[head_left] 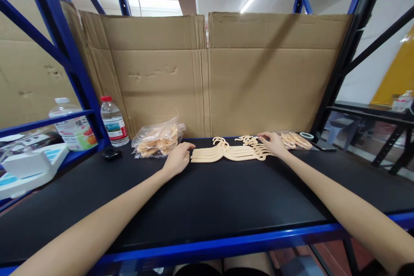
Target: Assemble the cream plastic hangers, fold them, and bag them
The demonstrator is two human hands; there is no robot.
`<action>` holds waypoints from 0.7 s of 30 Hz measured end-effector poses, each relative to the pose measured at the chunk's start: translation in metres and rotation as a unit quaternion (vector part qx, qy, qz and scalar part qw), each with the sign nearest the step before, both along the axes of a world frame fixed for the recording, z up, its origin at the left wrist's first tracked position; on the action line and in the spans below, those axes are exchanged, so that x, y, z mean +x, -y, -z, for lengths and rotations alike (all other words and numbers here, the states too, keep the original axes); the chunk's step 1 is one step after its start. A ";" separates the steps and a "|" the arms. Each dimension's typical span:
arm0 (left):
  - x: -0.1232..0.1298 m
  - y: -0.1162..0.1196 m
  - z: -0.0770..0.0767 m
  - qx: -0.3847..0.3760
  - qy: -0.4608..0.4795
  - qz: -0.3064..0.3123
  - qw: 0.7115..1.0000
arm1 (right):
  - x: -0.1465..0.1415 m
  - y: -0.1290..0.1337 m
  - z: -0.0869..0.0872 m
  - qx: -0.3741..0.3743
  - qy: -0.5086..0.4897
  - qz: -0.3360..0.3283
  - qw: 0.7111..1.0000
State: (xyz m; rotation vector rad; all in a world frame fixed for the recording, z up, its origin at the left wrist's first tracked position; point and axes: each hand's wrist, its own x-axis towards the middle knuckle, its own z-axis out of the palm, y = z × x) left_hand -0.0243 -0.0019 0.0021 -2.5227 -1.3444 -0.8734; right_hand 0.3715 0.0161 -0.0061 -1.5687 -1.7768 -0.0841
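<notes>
Several beige plastic pieces that look like hangers (210, 154) lie overlapped in a neat row on the black tabletop, with curved hooks near the middle. My left hand (177, 158) rests at their left end, its fingers loosely extended and nothing visible in it. At the right end, my right hand (273, 143) has its fingers bent together on one of the beige pieces (249, 140), among curved ends that overlap there. The palm side of both hands is hidden.
Behind my left hand sits a clear bag of peach-coloured pieces (158, 138); another bag (295, 140) lies right of my right hand. A water bottle (114, 123), black mouse (111, 153), tape roll (306, 135) and phone (324, 145) stand around. Cardboard (271, 82) closes the back.
</notes>
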 end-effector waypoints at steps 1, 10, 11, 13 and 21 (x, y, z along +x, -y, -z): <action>0.002 0.003 0.000 0.004 -0.012 0.007 1.000 | -0.001 0.000 0.000 -0.003 0.007 -0.001 1.000; 0.016 0.025 -0.008 0.055 -0.141 0.071 0.986 | -0.008 -0.012 -0.015 -0.059 0.090 -0.004 0.994; 0.018 0.027 -0.009 0.060 -0.154 0.080 0.983 | -0.009 -0.013 -0.017 -0.067 0.103 -0.004 0.992; 0.022 0.032 -0.011 0.070 -0.179 0.099 0.976 | -0.012 -0.014 -0.018 -0.082 0.128 -0.004 0.988; 0.034 0.042 -0.013 0.098 -0.218 0.149 0.960 | -0.023 -0.016 -0.008 -0.084 0.174 -0.012 0.981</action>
